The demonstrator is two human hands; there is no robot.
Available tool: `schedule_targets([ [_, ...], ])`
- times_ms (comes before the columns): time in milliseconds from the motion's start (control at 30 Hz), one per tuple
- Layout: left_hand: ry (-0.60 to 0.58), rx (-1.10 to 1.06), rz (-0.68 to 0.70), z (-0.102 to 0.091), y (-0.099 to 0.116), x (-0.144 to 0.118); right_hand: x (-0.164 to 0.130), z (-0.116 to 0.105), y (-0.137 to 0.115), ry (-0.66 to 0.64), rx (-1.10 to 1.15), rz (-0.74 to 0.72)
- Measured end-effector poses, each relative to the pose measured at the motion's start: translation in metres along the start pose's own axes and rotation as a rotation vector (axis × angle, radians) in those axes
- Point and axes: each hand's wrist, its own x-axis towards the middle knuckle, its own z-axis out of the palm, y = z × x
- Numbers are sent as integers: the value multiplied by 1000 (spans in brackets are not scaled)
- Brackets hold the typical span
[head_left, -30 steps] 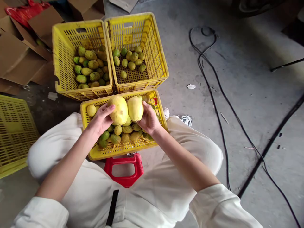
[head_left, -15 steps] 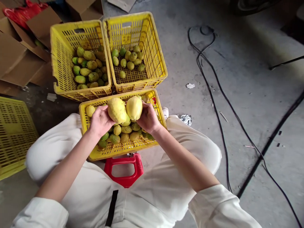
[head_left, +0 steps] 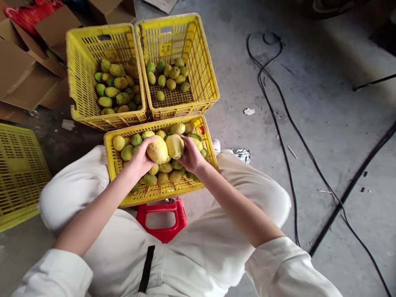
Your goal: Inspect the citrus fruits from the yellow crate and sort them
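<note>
Fruit fills the yellow crate (head_left: 115,164) at my knees. My left hand (head_left: 141,160) grips one large yellow fruit (head_left: 157,149); my right hand (head_left: 191,155) grips another (head_left: 175,146) beside it, touching.

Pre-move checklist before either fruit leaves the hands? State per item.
1. Left hand grip on the larger yellow fruit: ok, fingers wrap it.
2. Right hand grip on the smaller yellow fruit: ok.
3. The two fruits apart: not ok, they touch side by side.
4. Room in the far right crate: ok, part of its floor shows bare.
5. Room in the far left crate: ok, fruit sits well under the rim.
6. Near crate steady under the hands: cannot tell, its support is hidden.
</note>
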Motion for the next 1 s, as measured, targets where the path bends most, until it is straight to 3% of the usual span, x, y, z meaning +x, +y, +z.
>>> schedule_targets([
  [200,-91,-17,60,-12,12,2,2,-7,-9,-63,-18,-62],
  [367,-173,9,114,-18,6,3,-11,1,-9,-186,-99,-139],
  [467,-166,14,95,-14,1,3,-13,7,-2,-169,-94,-109],
  [700,-20,1,39,-11,6,9,3,4,-2,-67,-49,6],
  [1000,-115,15,162,-21,1,11,-12,8,-10,-176,-83,-72],
])
